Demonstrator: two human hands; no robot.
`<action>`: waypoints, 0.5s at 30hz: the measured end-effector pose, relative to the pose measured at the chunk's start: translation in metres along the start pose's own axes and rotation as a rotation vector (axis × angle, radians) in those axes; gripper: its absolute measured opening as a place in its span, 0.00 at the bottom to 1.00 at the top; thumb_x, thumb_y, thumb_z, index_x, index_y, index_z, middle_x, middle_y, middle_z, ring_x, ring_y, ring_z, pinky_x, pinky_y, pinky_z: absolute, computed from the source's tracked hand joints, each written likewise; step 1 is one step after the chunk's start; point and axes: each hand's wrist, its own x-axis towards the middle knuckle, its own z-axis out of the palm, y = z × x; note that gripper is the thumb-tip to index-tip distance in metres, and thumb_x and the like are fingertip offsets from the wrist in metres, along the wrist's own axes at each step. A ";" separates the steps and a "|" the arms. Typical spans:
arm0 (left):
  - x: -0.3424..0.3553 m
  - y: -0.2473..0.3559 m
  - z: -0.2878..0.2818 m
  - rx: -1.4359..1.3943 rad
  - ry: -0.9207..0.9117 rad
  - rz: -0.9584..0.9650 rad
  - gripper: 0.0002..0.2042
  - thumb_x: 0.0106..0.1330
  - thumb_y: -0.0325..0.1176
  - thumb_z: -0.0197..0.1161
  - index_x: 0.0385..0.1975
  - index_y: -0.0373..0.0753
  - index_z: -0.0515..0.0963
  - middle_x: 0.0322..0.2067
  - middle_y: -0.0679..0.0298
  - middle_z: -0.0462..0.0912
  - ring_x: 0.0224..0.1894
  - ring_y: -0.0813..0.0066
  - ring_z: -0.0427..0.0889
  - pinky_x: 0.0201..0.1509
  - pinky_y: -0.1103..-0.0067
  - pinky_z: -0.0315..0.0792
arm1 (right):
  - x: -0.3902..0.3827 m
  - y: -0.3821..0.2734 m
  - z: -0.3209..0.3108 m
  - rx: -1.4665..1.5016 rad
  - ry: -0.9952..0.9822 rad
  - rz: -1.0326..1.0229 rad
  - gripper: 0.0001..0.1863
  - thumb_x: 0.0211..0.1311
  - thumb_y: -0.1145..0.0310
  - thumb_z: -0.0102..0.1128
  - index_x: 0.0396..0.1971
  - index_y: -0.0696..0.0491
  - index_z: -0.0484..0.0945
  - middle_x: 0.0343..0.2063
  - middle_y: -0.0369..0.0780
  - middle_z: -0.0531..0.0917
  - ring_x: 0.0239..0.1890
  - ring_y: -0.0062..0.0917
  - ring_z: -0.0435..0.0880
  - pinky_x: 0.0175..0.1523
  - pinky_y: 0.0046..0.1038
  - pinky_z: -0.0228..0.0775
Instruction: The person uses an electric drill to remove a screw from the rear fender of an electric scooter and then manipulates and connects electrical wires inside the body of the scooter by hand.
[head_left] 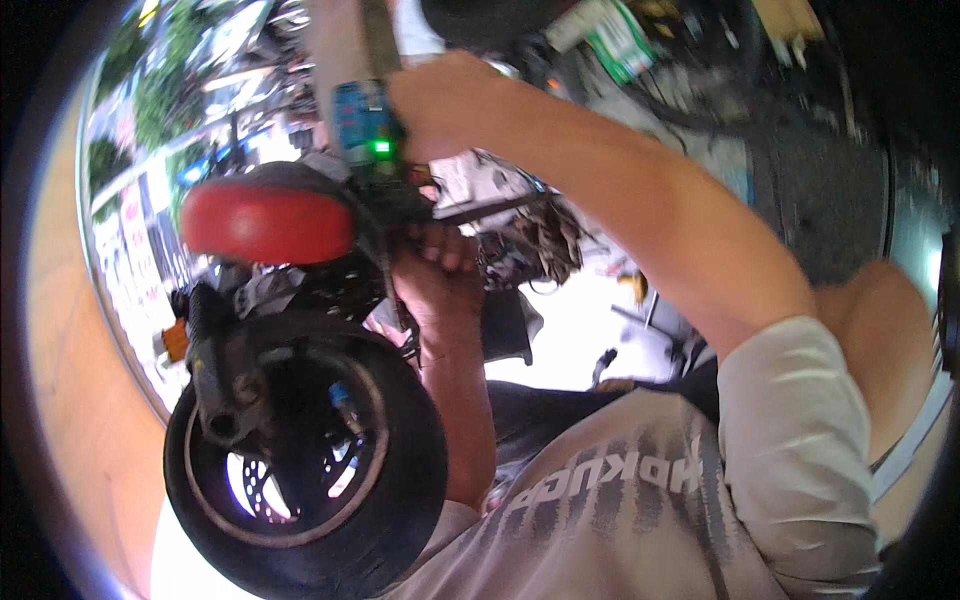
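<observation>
My right hand [435, 105] reaches across from the right to the upper middle. It looks closed, its fingertips hidden beside a blue device [362, 115] with a green light, and what it grips does not show. Below it, my left hand [437, 262] has its fingers curled among dark parts, close to a dark flat bar [490, 207]. What lies inside those fingers is hidden. Both hands are just right of a small motor vehicle, which shows a rounded red part [268, 224] and a black-tyred wheel [415, 480] with a blue piece inside its rim.
An orange lamp-like part [175, 340] and a dark fork-like arm [210, 390] stand at the wheel's left. A stretch of bare skin [345, 35], perhaps another person's arm, comes from the top edge. A green-and-white packet [620, 42] lies among dark clutter at the upper right.
</observation>
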 end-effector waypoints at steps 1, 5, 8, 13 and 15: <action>-0.003 0.002 0.001 -0.038 0.012 0.006 0.14 0.78 0.41 0.47 0.27 0.49 0.69 0.16 0.76 0.62 0.16 0.81 0.60 0.20 0.78 0.58 | 0.004 -0.002 0.001 -0.008 0.025 0.035 0.22 0.49 0.54 0.71 0.33 0.60 0.85 0.35 0.51 0.89 0.41 0.46 0.90 0.47 0.44 0.83; -0.025 0.027 -0.011 -0.097 -0.096 -0.011 0.11 0.75 0.43 0.56 0.33 0.45 0.73 0.18 0.73 0.67 0.17 0.80 0.64 0.21 0.78 0.58 | 0.009 -0.038 -0.017 0.033 0.091 0.057 0.29 0.49 0.53 0.73 0.44 0.62 0.80 0.38 0.57 0.86 0.44 0.54 0.86 0.49 0.49 0.78; -0.016 0.013 -0.029 -0.170 -0.118 -0.045 0.11 0.74 0.44 0.56 0.33 0.45 0.73 0.18 0.72 0.68 0.17 0.80 0.64 0.21 0.78 0.58 | 0.013 -0.027 0.004 -0.042 0.035 0.136 0.30 0.48 0.56 0.75 0.47 0.61 0.78 0.40 0.59 0.86 0.46 0.56 0.85 0.52 0.50 0.77; -0.031 0.007 -0.025 -0.206 -0.139 -0.023 0.11 0.74 0.44 0.56 0.32 0.45 0.73 0.18 0.72 0.68 0.17 0.80 0.65 0.21 0.78 0.59 | 0.011 -0.008 0.009 -0.055 0.057 0.045 0.31 0.48 0.57 0.77 0.46 0.62 0.76 0.37 0.57 0.86 0.44 0.56 0.85 0.50 0.50 0.76; -0.042 0.002 -0.021 -0.193 -0.139 -0.027 0.11 0.74 0.44 0.56 0.32 0.45 0.74 0.18 0.72 0.69 0.17 0.79 0.65 0.21 0.78 0.59 | 0.002 -0.016 0.004 -0.028 0.063 0.070 0.29 0.49 0.59 0.77 0.46 0.62 0.76 0.37 0.57 0.86 0.44 0.56 0.85 0.50 0.50 0.76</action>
